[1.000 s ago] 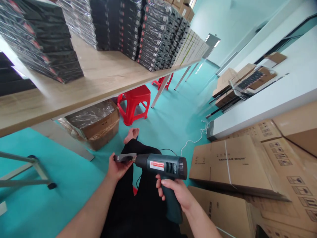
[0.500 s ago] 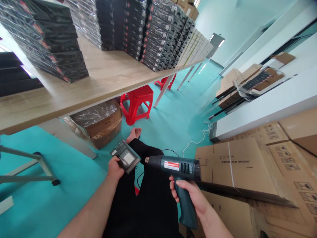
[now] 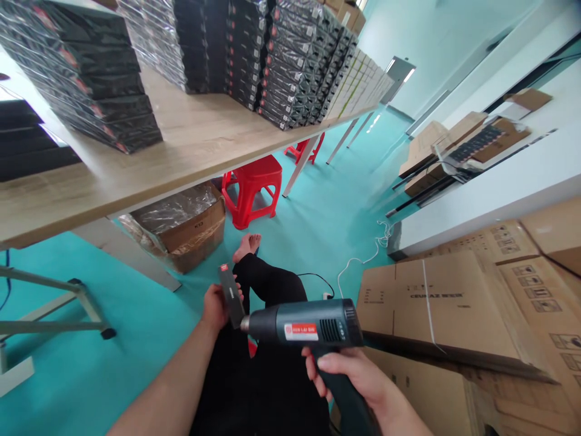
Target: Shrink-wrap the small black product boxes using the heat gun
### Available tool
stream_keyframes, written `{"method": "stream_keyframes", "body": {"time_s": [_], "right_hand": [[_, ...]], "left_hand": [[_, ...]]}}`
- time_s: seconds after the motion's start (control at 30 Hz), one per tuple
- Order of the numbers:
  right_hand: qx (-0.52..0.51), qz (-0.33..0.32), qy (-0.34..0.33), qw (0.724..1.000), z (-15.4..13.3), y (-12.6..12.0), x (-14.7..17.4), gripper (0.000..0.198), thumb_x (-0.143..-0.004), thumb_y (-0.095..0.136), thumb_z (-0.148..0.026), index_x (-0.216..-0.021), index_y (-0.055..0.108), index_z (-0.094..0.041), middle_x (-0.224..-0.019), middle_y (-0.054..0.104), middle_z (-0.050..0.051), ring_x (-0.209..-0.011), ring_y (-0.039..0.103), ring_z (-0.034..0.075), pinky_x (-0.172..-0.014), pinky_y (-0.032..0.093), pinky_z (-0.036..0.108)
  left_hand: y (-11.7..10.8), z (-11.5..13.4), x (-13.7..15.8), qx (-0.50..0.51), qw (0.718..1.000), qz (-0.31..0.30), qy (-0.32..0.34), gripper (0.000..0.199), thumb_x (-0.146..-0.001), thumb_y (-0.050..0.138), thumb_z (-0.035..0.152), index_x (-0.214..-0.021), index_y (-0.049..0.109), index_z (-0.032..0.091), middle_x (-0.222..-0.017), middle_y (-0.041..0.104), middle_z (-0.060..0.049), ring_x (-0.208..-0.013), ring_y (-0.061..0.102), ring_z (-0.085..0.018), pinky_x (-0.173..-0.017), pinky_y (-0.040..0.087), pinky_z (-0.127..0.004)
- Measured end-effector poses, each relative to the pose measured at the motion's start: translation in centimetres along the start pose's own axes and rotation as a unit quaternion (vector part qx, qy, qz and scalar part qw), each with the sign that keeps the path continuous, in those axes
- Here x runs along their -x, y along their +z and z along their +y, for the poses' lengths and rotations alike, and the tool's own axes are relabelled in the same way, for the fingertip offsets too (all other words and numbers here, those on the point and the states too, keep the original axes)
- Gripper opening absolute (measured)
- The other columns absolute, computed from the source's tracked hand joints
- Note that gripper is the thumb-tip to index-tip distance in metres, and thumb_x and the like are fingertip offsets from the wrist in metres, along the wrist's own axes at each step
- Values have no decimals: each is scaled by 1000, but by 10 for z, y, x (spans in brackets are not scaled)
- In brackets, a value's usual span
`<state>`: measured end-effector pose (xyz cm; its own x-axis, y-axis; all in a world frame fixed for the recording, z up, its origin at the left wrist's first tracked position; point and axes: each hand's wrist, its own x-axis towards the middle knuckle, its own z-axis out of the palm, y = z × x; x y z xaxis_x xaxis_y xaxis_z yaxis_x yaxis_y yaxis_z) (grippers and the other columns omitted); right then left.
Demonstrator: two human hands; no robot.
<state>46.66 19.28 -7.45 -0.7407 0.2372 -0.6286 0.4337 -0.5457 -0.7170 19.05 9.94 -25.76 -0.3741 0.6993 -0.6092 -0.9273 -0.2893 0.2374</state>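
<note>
My left hand (image 3: 216, 307) is closed around a slim dark box (image 3: 230, 295) with a small red patch at its upper end. The box is turned so that a narrow side faces up. In my right hand (image 3: 338, 366) is a dark green heat gun (image 3: 299, 324) with a red and white label, my fingers wrapped round its handle. Its metal nozzle points left and sits right by the lower end of the box; whether the two touch I cannot tell. Both are above my lap.
Stacks of film-wrapped black boxes (image 3: 290, 66) stand on a wooden table (image 3: 190, 127). Below it are an open carton (image 3: 190, 230) and a red stool (image 3: 254, 181). Large cartons (image 3: 422, 303) are piled at the right. A white cable (image 3: 358, 260) lies on the floor.
My left hand has turned the box from its broad face onto its narrow side. The heat gun has moved left and down, bringing its nozzle close to the box.
</note>
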Motion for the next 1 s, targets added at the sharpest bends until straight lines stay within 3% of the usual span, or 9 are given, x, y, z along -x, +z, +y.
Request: {"method": "stream_keyframes", "body": {"time_s": [0.1,0.2,0.3,0.37,0.47,0.57,0.63,0.83,1.0], "right_hand": [[33,-26,21,999,-1,-13,1,29,-71,56,-22,-97,59,-9,-77,62,8,-57,58,13,-50,42,23],[56,52,-10,997,-8,-27,-16,29,-72,57,-27,-96,58,-11,-76,62,7,-56,57,13,-48,43,23],[35,114,-69,990,-23,-27,-48,28,-72,56,-31,-94,58,-13,-75,62,6,-58,57,13,-49,45,23],[-2,116,-102,988,-35,-18,-67,28,-72,57,-31,-92,58,-13,-76,62,6,-59,57,13,-50,46,24],[-22,54,-120,991,-50,2,-78,29,-71,57,-30,-94,58,-13,-78,63,6,-60,58,13,-51,46,24],[36,-44,-80,995,-57,16,-69,29,-69,59,-27,-94,59,-11,-76,63,7,-57,58,13,-49,45,25],[71,-70,-61,993,-58,20,-61,28,-69,60,-25,-92,60,-10,-75,63,7,-56,58,14,-49,45,25],[2,35,-117,992,-57,25,-63,28,-71,57,-30,-93,58,-13,-75,63,5,-59,58,13,-50,46,24],[-15,117,-124,985,-52,17,-77,26,-70,59,-31,-89,59,-13,-72,63,5,-56,58,13,-48,46,25]], "left_hand": [[6,0,12,-21,990,-123,-60,40,-76,42,42,-102,54,15,-83,63,-11,-74,61,-25,-64,49,-39],[12,0,22,-25,982,-169,-86,45,-77,41,49,-102,55,15,-85,64,-12,-82,60,-28,-68,48,-40],[15,0,24,-40,984,-141,-100,44,-77,44,49,-96,57,12,-82,65,-12,-82,61,-28,-68,48,-40],[15,0,22,-48,986,-115,-107,38,-76,48,44,-90,59,11,-77,66,-11,-79,62,-27,-69,49,-39],[12,2,17,-54,990,-94,-89,32,-74,52,40,-87,60,11,-72,66,-9,-73,63,-26,-67,50,-38],[8,4,15,-71,994,-53,-70,32,-72,52,41,-83,61,12,-65,66,-8,-67,64,-26,-62,51,-39],[7,4,13,-80,994,-31,-68,30,-72,52,39,-82,61,12,-63,66,-8,-66,64,-26,-60,51,-39],[7,3,10,-59,993,-52,-90,29,-72,51,35,-82,62,11,-68,66,-10,-70,64,-27,-61,52,-38],[6,5,13,-63,993,-43,-91,31,-71,52,37,-83,62,10,-68,66,-11,-72,64,-28,-60,52,-39]]}}
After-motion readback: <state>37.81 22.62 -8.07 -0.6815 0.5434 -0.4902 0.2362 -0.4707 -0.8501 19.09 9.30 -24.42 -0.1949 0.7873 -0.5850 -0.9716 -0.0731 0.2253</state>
